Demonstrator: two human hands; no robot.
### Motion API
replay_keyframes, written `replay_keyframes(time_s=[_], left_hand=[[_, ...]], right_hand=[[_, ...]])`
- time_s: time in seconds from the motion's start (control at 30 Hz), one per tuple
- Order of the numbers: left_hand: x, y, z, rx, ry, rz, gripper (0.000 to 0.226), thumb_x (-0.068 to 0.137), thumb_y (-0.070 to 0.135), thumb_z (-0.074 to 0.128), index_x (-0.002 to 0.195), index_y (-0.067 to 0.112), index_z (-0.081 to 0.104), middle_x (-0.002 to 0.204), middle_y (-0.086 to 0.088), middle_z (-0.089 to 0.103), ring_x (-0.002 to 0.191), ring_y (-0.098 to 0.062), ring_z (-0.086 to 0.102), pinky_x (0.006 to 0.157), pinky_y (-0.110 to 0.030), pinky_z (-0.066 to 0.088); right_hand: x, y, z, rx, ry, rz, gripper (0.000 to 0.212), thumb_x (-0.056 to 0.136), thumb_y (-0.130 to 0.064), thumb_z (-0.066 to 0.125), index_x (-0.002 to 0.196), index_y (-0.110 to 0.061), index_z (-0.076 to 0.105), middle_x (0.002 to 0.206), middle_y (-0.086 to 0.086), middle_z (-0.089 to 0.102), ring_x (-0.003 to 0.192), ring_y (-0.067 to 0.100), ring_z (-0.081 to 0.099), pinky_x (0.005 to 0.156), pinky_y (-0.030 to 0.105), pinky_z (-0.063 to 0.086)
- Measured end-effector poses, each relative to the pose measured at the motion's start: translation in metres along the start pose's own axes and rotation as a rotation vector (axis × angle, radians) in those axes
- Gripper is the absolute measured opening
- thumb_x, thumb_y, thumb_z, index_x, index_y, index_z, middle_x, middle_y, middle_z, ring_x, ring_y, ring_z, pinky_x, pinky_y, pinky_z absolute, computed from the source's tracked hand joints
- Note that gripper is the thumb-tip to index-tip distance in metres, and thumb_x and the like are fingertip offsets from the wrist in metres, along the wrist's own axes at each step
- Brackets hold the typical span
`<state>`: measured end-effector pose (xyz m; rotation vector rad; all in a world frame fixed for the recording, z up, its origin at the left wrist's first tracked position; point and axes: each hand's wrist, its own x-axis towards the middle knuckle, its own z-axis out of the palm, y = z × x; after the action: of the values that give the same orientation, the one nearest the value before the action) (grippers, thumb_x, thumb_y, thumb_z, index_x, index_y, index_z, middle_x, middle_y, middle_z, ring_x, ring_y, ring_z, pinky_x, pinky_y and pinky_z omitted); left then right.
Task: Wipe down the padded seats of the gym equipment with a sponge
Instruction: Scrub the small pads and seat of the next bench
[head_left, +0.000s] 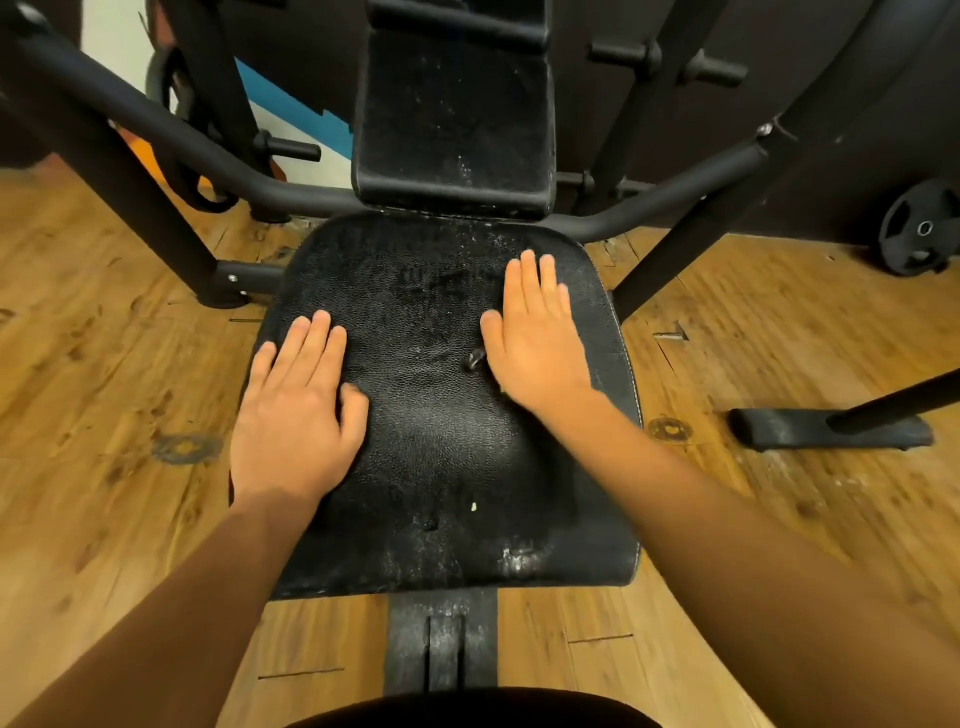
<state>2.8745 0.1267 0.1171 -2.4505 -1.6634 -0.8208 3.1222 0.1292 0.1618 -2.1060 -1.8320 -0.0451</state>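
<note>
In the head view, the black padded seat (441, 441) lies mid-frame, just before the upright backrest pad (452, 114), above a wooden floor (104, 364). The left hand (296, 415) and right hand (535, 343) rest flat on it, fingers (322, 335) straight, holding nothing. A weight plate (919, 228) stands far right.

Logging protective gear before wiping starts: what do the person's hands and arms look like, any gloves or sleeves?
The left hand and right hand are bare: no gloves, rings or watch show. The left sleeve and right sleeve are plain brown, close-fitting and long, ending at the wrists, with no visible logos or markings.
</note>
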Motion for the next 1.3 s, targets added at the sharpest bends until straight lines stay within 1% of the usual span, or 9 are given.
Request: replay_keyframes(time_s=[0.1, 0.2, 0.33, 0.6, 0.7, 0.93, 1.1, 1.23, 1.3], left_hand=[[-0.002, -0.002, -0.001, 0.020, -0.028, 0.003, 0.062, 0.098, 0.033, 0.032, 0.154, 0.008, 0.040, 0.163, -0.008, 0.031, 0.153, -0.023, 0.023, 0.126, -0.045, 0.016], [-0.004, -0.004, 0.001, 0.054, -0.043, 0.006, 0.063, 0.098, 0.034, 0.029, 0.154, 0.006, 0.038, 0.163, -0.009, 0.029, 0.153, -0.023, 0.023, 0.125, -0.047, 0.017], [-0.001, -0.005, 0.003, 0.045, -0.031, 0.025, 0.064, 0.096, 0.032, 0.030, 0.151, 0.002, 0.041, 0.162, -0.012, 0.031, 0.152, -0.026, 0.027, 0.123, -0.050, 0.020], [-0.002, -0.005, 0.001, 0.052, -0.050, 0.023, 0.064, 0.097, 0.035, 0.027, 0.152, 0.003, 0.041, 0.162, -0.009, 0.031, 0.152, -0.023, 0.025, 0.125, -0.046, 0.017], [-0.002, -0.004, 0.000, 0.050, -0.061, 0.017, 0.064, 0.097, 0.035, 0.028, 0.152, 0.004, 0.041, 0.162, -0.009, 0.031, 0.152, -0.022, 0.025, 0.125, -0.045, 0.016], [0.001, -0.005, 0.001, 0.027, -0.030, 0.007, 0.063, 0.095, 0.035, 0.032, 0.150, 0.005, 0.045, 0.160, -0.007, 0.036, 0.151, -0.020, 0.028, 0.125, -0.043, 0.016], [-0.002, -0.005, 0.002, 0.000, 0.005, -0.006, 0.062, 0.094, 0.033, 0.033, 0.148, 0.006, 0.048, 0.159, -0.006, 0.037, 0.150, -0.019, 0.028, 0.125, -0.042, 0.017], [0.000, -0.005, 0.004, 0.004, 0.009, -0.002, 0.063, 0.094, 0.033, 0.033, 0.147, 0.005, 0.049, 0.159, -0.007, 0.038, 0.150, -0.020, 0.029, 0.125, -0.043, 0.017], [0.000, -0.005, 0.005, -0.001, 0.015, -0.001, 0.063, 0.094, 0.032, 0.033, 0.148, 0.005, 0.048, 0.159, -0.007, 0.038, 0.150, -0.020, 0.029, 0.125, -0.043, 0.017]], right_hand=[[0.047, 0.004, -0.009, -0.017, -0.002, 0.017, 0.065, 0.109, -0.034, 0.027, 0.161, -0.001, 0.006, 0.170, 0.016, -0.002, 0.157, 0.031, -0.010, 0.127, 0.048, 0.001], [0.064, 0.004, -0.011, -0.012, 0.018, 0.011, 0.065, 0.109, -0.034, 0.026, 0.161, -0.001, 0.006, 0.170, 0.016, -0.002, 0.157, 0.031, -0.010, 0.128, 0.048, 0.001], [0.043, 0.002, -0.008, 0.000, 0.031, 0.023, 0.064, 0.109, -0.034, 0.026, 0.161, -0.002, 0.007, 0.170, 0.016, -0.001, 0.157, 0.030, -0.010, 0.127, 0.046, 0.000], [-0.022, 0.006, -0.004, -0.019, -0.003, 0.023, 0.064, 0.110, -0.036, 0.027, 0.162, -0.005, 0.006, 0.171, 0.012, -0.003, 0.156, 0.025, -0.015, 0.126, 0.041, -0.004], [-0.012, 0.008, -0.006, -0.025, 0.002, 0.021, 0.064, 0.110, -0.035, 0.026, 0.162, -0.005, 0.006, 0.171, 0.012, -0.003, 0.157, 0.026, -0.014, 0.127, 0.042, -0.003], [0.058, 0.016, -0.020, -0.028, 0.021, 0.025, 0.064, 0.110, -0.035, 0.025, 0.162, -0.003, 0.005, 0.171, 0.013, -0.004, 0.156, 0.028, -0.014, 0.128, 0.044, -0.002], [0.027, 0.012, -0.012, -0.001, 0.037, 0.032, 0.064, 0.110, -0.036, 0.026, 0.162, -0.006, 0.005, 0.171, 0.012, -0.004, 0.157, 0.026, -0.013, 0.127, 0.043, -0.003], [-0.005, 0.011, -0.009, -0.010, 0.006, -0.023, 0.064, 0.110, -0.037, 0.025, 0.163, -0.008, 0.003, 0.171, 0.009, -0.005, 0.156, 0.023, -0.014, 0.126, 0.039, -0.007], [-0.002, 0.013, -0.009, -0.013, 0.004, -0.040, 0.064, 0.110, -0.037, 0.026, 0.163, -0.007, 0.005, 0.171, 0.009, -0.003, 0.157, 0.023, -0.014, 0.125, 0.038, -0.008]])
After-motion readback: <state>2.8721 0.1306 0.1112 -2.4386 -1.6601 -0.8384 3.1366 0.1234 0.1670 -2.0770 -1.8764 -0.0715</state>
